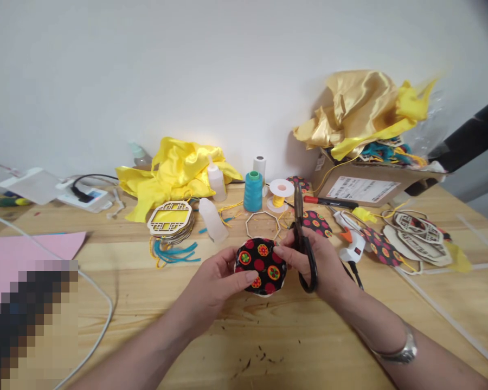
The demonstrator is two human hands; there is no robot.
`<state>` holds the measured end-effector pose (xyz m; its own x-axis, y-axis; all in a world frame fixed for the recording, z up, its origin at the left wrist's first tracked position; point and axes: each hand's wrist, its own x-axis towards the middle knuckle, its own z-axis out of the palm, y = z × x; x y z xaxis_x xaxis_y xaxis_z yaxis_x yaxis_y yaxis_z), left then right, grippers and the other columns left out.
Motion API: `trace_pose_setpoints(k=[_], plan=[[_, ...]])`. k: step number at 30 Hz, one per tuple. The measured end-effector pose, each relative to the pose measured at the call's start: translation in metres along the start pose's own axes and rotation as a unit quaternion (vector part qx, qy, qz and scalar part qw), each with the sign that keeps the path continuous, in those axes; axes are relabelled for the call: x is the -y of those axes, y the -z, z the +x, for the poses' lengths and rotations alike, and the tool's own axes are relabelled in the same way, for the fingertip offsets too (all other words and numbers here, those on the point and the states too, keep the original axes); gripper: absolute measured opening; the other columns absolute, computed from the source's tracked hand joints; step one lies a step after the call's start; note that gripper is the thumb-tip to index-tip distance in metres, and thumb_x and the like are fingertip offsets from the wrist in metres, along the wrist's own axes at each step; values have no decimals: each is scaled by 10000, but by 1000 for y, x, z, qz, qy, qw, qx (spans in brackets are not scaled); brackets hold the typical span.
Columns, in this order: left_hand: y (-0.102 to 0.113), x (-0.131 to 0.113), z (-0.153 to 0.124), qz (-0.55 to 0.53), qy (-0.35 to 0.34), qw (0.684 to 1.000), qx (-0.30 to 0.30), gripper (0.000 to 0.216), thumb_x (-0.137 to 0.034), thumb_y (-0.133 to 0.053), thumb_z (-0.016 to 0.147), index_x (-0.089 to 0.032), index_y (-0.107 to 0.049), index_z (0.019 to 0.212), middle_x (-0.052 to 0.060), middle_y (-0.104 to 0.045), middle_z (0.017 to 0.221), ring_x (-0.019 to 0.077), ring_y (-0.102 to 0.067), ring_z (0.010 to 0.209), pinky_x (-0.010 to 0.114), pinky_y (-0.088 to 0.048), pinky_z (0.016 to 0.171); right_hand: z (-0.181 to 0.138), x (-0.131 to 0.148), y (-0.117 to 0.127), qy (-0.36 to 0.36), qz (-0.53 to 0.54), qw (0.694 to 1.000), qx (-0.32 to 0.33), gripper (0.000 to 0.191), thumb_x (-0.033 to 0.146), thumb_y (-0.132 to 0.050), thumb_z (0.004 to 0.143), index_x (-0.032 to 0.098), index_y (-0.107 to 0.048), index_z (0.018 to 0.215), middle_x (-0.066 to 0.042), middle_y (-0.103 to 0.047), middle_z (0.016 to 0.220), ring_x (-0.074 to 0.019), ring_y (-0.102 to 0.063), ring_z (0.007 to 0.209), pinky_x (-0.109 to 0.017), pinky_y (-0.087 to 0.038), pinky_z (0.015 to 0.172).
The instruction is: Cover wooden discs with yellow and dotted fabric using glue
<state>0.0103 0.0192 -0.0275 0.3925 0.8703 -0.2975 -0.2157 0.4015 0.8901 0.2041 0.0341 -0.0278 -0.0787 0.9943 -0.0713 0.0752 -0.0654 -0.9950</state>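
Observation:
Between my two hands is a round fabric-covered piece [264, 266], black with red and orange flower prints and a pale edge showing below. My left hand [222, 279] grips it from the left, thumb on its face. My right hand [309, 260] pinches its right edge with the thumb while also holding black-handled scissors [308, 260], blades pointing up and away. Just beyond the piece lies a thin octagonal frame [263, 213]. Small dark scraps [248, 368] are scattered on the wooden table [211, 346] below my hands.
A teal thread cone [252, 193], a spool of yellow cord [281, 196] and a white squeeze bottle [213, 219] stand beyond my hands. Yellow satin [179, 168] and stacked wooden frames [169, 218] are left. A cardboard box [358, 181], glue gun [352, 241] and printed fabric [381, 246] are right.

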Motion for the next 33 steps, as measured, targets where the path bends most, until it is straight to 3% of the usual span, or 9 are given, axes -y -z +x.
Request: trace_pose_setpoints(k=[6,15,25,33], plan=[[-3,1,-2,-45,28,998,38,549,-162,-765,686,-190,-571,1199,117,-676,1124,243,-646,968,367,-526,821,-2,3,-1,4,-24,1000,-1,250,358,-704,682,199,-519,734,33,-553,655,-118,-524,595,-253,-461,553],[-3,2,-4,-55,25,996,73,502,-124,-711,734,-220,-581,1208,95,-683,1080,206,-652,895,345,-542,772,-3,5,-4,2,-29,1000,5,268,371,-711,677,200,-510,721,29,-568,658,-120,-533,597,-252,-473,553],[-3,-1,-5,-69,32,997,29,462,-141,-753,686,-220,-602,1116,72,-676,1056,227,-656,903,378,-550,770,-4,2,-3,14,-30,999,40,248,357,-704,693,195,-518,710,33,-552,641,-111,-509,579,-246,-454,552],[-3,-3,-5,-65,76,995,6,543,-147,-747,684,-254,-547,1177,69,-700,1031,224,-690,820,375,-558,728,-6,3,-2,7,-44,996,76,196,307,-693,697,193,-533,712,23,-568,657,-125,-520,613,-250,-442,568]])
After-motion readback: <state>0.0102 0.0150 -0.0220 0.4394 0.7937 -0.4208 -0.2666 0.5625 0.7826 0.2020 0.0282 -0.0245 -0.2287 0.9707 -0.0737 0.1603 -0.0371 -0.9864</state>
